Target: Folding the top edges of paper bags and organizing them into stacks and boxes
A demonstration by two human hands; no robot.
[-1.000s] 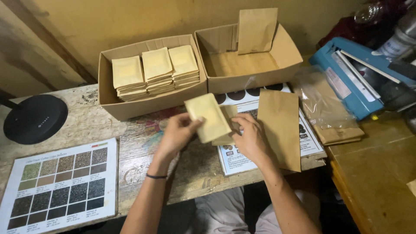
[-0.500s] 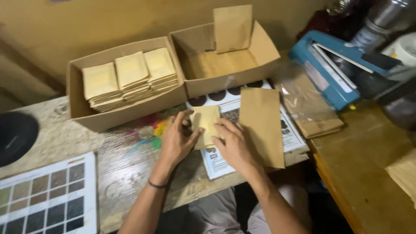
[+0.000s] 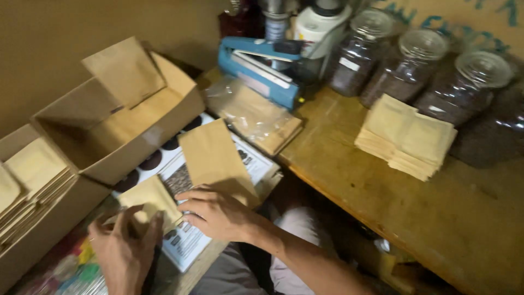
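A: Head view, and both hands are down on a small tan paper pouch point(image 3: 148, 198) lying on the printed sheet point(image 3: 185, 240) at the counter's near edge.

B: Left hand point(image 3: 124, 252)?

A: Fingers spread, tips pressing the pouch's lower edge. Right hand point(image 3: 218, 214) lies flat, fingers together, touching its right side.

B: Around them?

A: A larger brown bag point(image 3: 214, 158) just beside the right hand, an open cardboard box point(image 3: 136, 147) behind, a blue heat sealer point(image 3: 262, 68) farther back, and stacked pouches point(image 3: 406, 136) near glass jars point(image 3: 406, 68).
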